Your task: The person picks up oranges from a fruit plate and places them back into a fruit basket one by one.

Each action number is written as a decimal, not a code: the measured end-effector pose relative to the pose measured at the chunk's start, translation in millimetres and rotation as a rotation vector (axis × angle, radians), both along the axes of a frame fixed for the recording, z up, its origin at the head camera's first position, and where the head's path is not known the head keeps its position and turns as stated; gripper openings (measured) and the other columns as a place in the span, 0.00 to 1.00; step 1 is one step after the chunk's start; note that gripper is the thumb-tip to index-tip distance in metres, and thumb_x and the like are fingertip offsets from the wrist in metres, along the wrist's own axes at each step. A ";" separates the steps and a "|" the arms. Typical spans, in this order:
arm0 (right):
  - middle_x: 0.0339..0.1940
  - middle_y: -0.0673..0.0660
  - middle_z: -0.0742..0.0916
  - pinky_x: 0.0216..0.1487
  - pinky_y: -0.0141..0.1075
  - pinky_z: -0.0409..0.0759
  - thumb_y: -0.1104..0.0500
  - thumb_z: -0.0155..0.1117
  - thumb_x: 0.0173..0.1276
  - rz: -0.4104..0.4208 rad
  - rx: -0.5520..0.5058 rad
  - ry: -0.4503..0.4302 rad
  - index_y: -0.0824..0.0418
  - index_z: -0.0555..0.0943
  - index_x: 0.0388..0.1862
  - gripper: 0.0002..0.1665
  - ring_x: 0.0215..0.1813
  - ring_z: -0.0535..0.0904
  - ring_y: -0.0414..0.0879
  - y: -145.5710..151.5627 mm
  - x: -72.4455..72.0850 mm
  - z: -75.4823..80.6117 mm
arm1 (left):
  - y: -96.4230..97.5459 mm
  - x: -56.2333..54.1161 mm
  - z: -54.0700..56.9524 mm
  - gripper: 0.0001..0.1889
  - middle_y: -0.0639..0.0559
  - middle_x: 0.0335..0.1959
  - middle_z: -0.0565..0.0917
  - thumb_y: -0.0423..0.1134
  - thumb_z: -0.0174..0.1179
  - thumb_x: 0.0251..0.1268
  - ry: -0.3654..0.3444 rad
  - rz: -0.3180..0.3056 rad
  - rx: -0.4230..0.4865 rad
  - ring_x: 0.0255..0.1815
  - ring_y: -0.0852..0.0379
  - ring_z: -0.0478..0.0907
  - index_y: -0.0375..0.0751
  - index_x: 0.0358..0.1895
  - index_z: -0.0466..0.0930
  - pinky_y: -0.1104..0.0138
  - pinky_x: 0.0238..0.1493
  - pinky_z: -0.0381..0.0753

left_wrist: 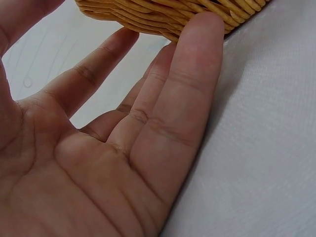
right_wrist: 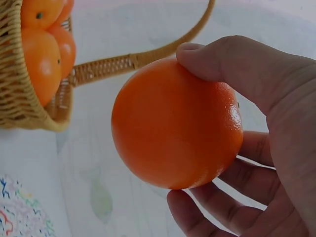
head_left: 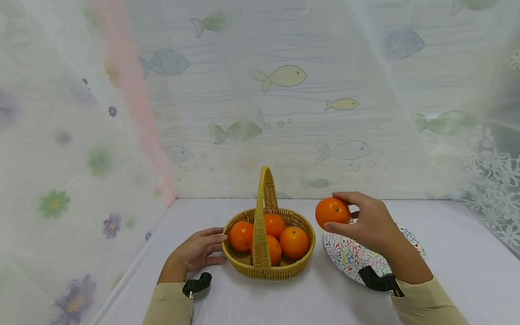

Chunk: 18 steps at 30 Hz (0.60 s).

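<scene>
A yellow wicker basket [head_left: 279, 273] with a tall arched handle stands on the table, and several oranges [head_left: 294, 242] lie in it. My left hand [head_left: 201, 249] rests at the basket's left side, its fingers fairly straight and touching the woven wall; the left wrist view shows the fingertips at the wicker [left_wrist: 148, 17]. Up to the right of the basket, my right hand [head_left: 371, 221] grips one orange [head_left: 332, 212] between thumb and fingers. That orange [right_wrist: 175, 123] hangs above the far left edge of a plate with a colourful squiggle pattern [head_left: 349, 253].
The plate sits right of the basket, partly hidden under my right hand and forearm. A white cloth [head_left: 255, 318] covers the table. Behind it hangs a pale curtain [head_left: 254, 101] printed with fish, and a flowered curtain [head_left: 54, 149] hangs on the left.
</scene>
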State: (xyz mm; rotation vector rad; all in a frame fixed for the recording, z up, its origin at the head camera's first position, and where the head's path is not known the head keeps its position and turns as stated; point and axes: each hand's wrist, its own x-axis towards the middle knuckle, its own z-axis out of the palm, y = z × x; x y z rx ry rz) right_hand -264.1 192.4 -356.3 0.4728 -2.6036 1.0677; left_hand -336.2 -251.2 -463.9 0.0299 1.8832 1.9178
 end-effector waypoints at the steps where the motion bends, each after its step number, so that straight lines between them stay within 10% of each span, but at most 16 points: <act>1: 0.63 0.58 0.85 0.41 0.41 0.90 0.41 0.83 0.55 0.005 -0.005 -0.006 0.54 0.79 0.69 0.45 0.49 0.88 0.56 -2.4 -1.1 0.1 | 0.0 0.1 -0.1 0.36 0.50 0.55 0.86 0.45 0.65 0.73 0.001 0.001 -0.001 0.54 0.54 0.85 0.39 0.78 0.63 0.54 0.55 0.88; 18: 0.63 0.51 0.83 0.53 0.43 0.89 0.43 0.83 0.58 0.053 -0.037 0.115 0.55 0.79 0.69 0.42 0.57 0.83 0.49 -44.3 -18.4 -16.6 | -0.5 -2.4 -2.5 0.36 0.47 0.63 0.82 0.46 0.66 0.72 -0.006 0.011 -0.007 0.56 0.53 0.84 0.40 0.78 0.64 0.53 0.56 0.87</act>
